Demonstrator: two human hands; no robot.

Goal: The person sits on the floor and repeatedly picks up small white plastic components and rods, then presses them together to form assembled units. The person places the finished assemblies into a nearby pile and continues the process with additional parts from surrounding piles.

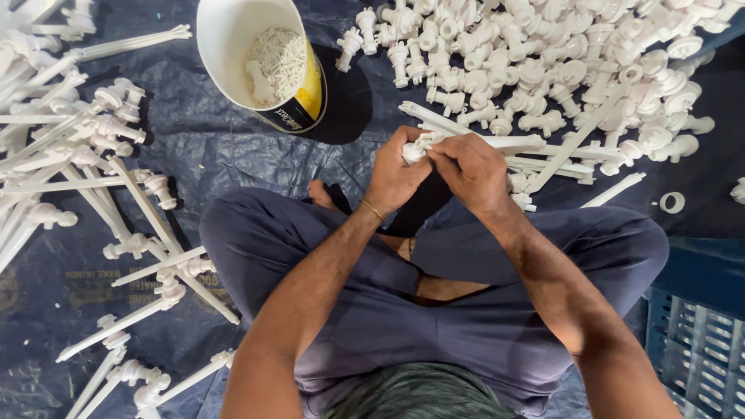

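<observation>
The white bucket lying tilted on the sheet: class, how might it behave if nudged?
The white bucket probably rolls easily: it leans on its round side. It looks light, holding only a few small white pieces. Those would likely spill from the open mouth.

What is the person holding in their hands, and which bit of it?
Both hands, left hand and right hand, grip a white plastic tap piece at its knobby end.

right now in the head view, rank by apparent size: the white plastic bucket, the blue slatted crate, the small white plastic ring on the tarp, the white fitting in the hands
1. white plastic bucket
2. blue slatted crate, though it is cut off by the frame edge and nearer the camera, so unsure against the bucket
3. white fitting held by left hand and right hand, partly hidden
4. small white plastic ring
</observation>
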